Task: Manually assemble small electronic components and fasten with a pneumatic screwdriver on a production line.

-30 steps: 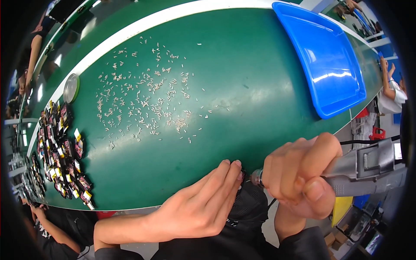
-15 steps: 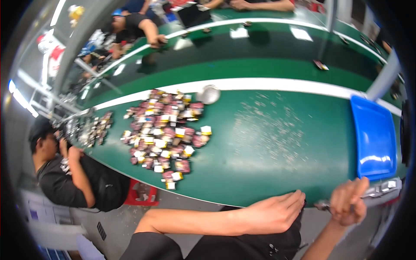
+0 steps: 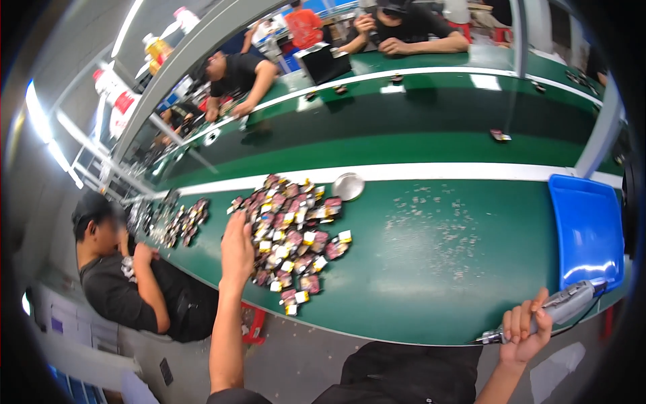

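My left hand (image 3: 237,250) reaches to the left edge of a heap of small parts (image 3: 296,232), dark and pinkish with white and yellow tabs. Its fingers are stretched out, close together; the side toward the parts is partly hidden, and something dark shows by the fingertips. At the near right table edge, my right hand (image 3: 527,328) is wrapped round a grey electric screwdriver (image 3: 570,303). The tool's metal tip points left, just over the edge of the green table (image 3: 397,303). A cable runs from its back end.
Tiny pale bits (image 3: 441,225) lie scattered right of the heap. A round metal dish (image 3: 348,186) stands behind it, a blue tray (image 3: 587,229) at the right. Beyond a white rail runs a belt carrying a part (image 3: 499,136). A co-worker (image 3: 128,269) sits at the left.
My left hand has moved from the near table edge, beside the tool's tip, far left to the heap. My right hand still grips the screwdriver. The view has shifted and tilted.
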### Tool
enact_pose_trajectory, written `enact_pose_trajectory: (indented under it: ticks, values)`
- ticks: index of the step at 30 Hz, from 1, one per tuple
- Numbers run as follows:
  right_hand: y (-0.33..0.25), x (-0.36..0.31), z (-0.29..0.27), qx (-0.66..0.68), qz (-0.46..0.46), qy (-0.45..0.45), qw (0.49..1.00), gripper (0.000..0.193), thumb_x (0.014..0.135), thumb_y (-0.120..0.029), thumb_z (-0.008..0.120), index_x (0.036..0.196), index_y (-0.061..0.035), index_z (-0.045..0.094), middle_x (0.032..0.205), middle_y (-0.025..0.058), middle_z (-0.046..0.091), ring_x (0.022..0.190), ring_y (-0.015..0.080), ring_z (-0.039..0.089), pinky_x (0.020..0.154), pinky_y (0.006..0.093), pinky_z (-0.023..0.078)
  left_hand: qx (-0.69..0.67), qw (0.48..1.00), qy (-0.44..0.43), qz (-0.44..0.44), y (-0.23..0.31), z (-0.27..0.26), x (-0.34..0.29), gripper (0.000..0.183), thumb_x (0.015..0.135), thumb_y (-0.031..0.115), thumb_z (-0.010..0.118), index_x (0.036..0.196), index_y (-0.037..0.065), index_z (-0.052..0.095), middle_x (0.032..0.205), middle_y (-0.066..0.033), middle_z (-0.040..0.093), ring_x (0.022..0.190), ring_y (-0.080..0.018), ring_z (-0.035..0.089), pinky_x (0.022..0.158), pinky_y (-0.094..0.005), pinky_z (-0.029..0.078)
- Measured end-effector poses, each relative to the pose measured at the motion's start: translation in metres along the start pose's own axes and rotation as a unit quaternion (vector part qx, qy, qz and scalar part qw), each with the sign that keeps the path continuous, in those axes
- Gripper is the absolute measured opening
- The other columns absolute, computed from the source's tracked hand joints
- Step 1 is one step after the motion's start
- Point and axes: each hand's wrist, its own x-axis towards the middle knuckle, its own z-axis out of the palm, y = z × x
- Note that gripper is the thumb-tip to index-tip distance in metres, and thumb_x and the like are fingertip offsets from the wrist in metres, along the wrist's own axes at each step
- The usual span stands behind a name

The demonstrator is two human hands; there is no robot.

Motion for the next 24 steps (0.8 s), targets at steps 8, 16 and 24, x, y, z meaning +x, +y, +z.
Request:
enact_pose_trajectory:
  ticks: [8,16,24]
  values:
    - [0.0,-0.004,-0.005,-0.009,0.015,0.029,0.999,0.009,0.083,-0.016,0.048,0.084,-0.0065,0.046,0.044,0.0005,0.03,0.034,0.0119,0.028,0.035,0.0291,0.031,-0.107,0.973,-0.009,0.206,0.179,0.008,-0.008,0.031,0.079,-0.005,0.062,0.11,-0.004,0.06,0.118,-0.0178,0.055,0.111,-0.0363,0.053,0.095,-0.0437,0.044]
    - [-0.001,-0.004,-0.003,0.002,0.021,-0.003,1.0,0.009,0.083,-0.015,0.046,0.087,-0.006,0.047,0.044,0.0004,0.032,0.036,0.0127,0.032,0.038,0.0295,0.036,-0.095,0.958,-0.092,0.253,0.205,0.052,-0.002,0.012,0.077,-0.001,0.065,0.089,-0.001,0.065,0.087,-0.0093,0.057,0.082,-0.0271,0.058,0.068,-0.0384,0.051]
    - [-0.003,-0.004,-0.005,0.022,0.023,-0.012,0.999,0.009,0.083,-0.013,0.047,0.087,-0.0059,0.048,0.045,0.0006,0.033,0.036,0.0134,0.034,0.04,0.0297,0.038,-0.028,0.94,-0.082,0.33,0.205,0.067,0.0,0.009,0.076,-0.004,0.059,0.085,-0.003,0.059,0.083,-0.0121,0.053,0.08,-0.0271,0.055,0.069,-0.037,0.049]
